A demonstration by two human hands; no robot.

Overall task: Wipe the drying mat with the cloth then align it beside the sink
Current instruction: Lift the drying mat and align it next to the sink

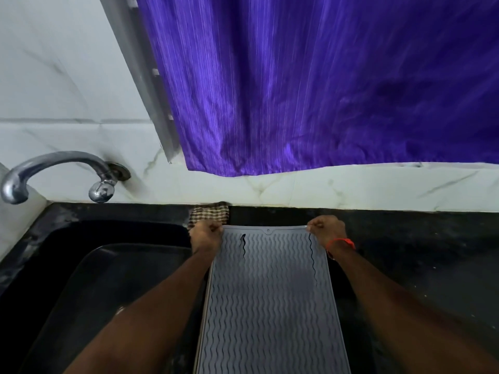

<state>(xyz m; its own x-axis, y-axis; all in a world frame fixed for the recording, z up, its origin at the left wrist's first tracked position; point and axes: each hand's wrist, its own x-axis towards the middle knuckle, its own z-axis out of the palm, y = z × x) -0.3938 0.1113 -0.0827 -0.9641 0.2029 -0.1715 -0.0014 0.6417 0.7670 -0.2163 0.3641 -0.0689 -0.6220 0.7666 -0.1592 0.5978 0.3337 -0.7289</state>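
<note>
We have the grey silicone drying mat with raised wavy ridges lying lengthwise on the black stone counter, its left long edge just beside the black sink basin. Our left hand pinches the far left corner of the mat and our right hand, an orange thread band at the wrist, pinches the far right corner; the two hands sit apart, one at each end of the far edge, fingers curled on the rim. The brown checked cloth lies bunched against the white marble backsplash, just beyond the left hand, held by neither hand. We judge the step in hand to be the aligning, with wiping seemingly set aside. The next move calls for an even pull with both hands so the mat's left edge runs parallel to the sink rim, then pressing it flat. The chrome tap arcs over the sink at far left.
</note>
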